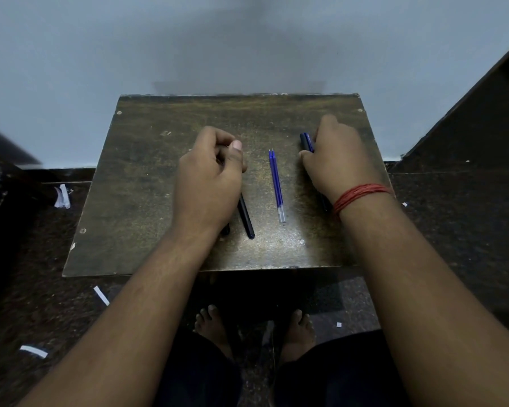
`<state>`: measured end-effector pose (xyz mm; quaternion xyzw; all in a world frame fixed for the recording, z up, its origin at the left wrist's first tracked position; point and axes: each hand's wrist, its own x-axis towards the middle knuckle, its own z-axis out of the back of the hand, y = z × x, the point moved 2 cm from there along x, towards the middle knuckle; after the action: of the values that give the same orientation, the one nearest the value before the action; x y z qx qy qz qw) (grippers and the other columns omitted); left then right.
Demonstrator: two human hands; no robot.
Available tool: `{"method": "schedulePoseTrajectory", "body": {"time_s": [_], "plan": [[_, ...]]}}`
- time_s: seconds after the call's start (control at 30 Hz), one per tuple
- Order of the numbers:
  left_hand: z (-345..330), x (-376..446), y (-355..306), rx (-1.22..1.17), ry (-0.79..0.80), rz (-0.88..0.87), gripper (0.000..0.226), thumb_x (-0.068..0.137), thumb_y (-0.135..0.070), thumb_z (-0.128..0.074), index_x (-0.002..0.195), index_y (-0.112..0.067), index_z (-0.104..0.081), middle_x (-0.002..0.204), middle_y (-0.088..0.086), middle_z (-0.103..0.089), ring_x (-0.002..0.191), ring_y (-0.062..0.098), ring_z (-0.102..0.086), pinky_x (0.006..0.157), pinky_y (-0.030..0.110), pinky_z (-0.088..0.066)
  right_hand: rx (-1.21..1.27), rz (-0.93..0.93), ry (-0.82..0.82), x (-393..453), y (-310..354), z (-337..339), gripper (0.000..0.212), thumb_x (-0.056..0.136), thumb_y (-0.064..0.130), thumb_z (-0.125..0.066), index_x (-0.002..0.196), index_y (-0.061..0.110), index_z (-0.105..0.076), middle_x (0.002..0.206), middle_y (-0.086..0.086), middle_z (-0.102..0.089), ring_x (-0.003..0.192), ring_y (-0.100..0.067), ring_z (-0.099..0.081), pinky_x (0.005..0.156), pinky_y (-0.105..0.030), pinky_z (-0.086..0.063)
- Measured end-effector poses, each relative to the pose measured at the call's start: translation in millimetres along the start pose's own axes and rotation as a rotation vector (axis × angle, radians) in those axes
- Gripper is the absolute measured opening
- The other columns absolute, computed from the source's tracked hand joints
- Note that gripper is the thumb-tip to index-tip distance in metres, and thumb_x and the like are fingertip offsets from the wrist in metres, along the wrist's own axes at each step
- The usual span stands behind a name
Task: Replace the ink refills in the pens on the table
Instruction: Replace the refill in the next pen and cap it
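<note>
Two blue ink refills (276,183) lie side by side in the middle of the small brown table (147,177). My left hand (209,177) rests curled over dark pens; one dark pen (246,216) sticks out below it, and another pen end (225,229) peeks out under the wrist. My right hand (337,160) covers a pair of pens (306,141), one dark and one blue, whose tops show above the fingers. A red thread band is on the right wrist. Whether either hand grips its pens or only lies on them is hidden.
The table stands against a pale blue wall (247,48). The dark speckled floor (41,289) around it carries scattered white paper scraps (61,196). Dark furniture (482,113) rises at the right. My bare feet (212,327) are under the table's near edge.
</note>
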<state>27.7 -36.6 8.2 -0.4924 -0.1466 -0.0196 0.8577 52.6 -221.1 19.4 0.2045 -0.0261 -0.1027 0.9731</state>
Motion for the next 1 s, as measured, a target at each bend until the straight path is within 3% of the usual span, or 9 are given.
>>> {"method": "schedulePoseTrajectory", "body": {"time_s": [0.3, 0.53, 0.67, 0.8, 1.0], "plan": [[2, 2, 2, 0.009, 0.002, 0.021, 0.006, 0.099, -0.022, -0.054, 0.096, -0.02, -0.058, 0.075, -0.008, -0.068, 0.072, -0.003, -0.066, 0.063, 0.016, -0.049, -0.052, -0.054, 0.065, 2, -2, -1, 0.03, 0.094, 0.028, -0.066, 0.11, 0.007, -0.052, 0.114, -0.018, -0.061, 0.102, -0.036, -0.062, 0.074, -0.033, -0.043], [4, 5, 8, 0.028, -0.014, 0.042, 0.007, 0.096, -0.025, -0.055, 0.09, -0.025, -0.058, 0.073, -0.004, -0.068, 0.068, 0.015, -0.066, 0.064, 0.038, -0.053, -0.028, -0.076, 0.083, 2, -3, 2, 0.032, 0.094, 0.031, -0.066, 0.113, 0.008, -0.054, 0.115, -0.017, -0.061, 0.102, -0.033, -0.062, 0.073, -0.029, -0.039], [5, 5, 10, 0.03, -0.013, 0.061, 0.007, 0.096, -0.025, -0.055, 0.09, -0.023, -0.059, 0.072, -0.002, -0.068, 0.069, 0.02, -0.065, 0.064, 0.042, -0.054, -0.027, -0.074, 0.098, 2, -3, 3, 0.034, 0.094, 0.032, -0.066, 0.114, 0.007, -0.054, 0.115, -0.018, -0.061, 0.098, -0.033, -0.061, 0.072, -0.03, -0.039], [7, 7, 14, 0.028, -0.034, 0.091, 0.006, 0.094, -0.026, -0.056, 0.09, -0.023, -0.06, 0.072, -0.003, -0.068, 0.071, 0.016, -0.067, 0.068, 0.041, -0.055, -0.037, -0.08, 0.1, 4, -4, 5, 0.032, 0.094, 0.035, -0.066, 0.108, 0.009, -0.054, 0.107, -0.016, -0.062, 0.083, -0.027, -0.052, 0.068, -0.031, -0.037], [15, 11, 19, 0.131, -0.016, 0.118, 0.008, 0.094, -0.026, -0.059, 0.088, -0.021, -0.063, 0.072, -0.012, -0.06, 0.066, -0.001, -0.055, 0.06, 0.023, -0.042, 0.017, 0.027, -0.04, -5, 10, 17, 0.028, 0.097, 0.036, -0.06, 0.107, 0.01, -0.055, 0.091, -0.005, -0.056, 0.083, -0.023, -0.053, 0.07, -0.031, -0.041]]}}
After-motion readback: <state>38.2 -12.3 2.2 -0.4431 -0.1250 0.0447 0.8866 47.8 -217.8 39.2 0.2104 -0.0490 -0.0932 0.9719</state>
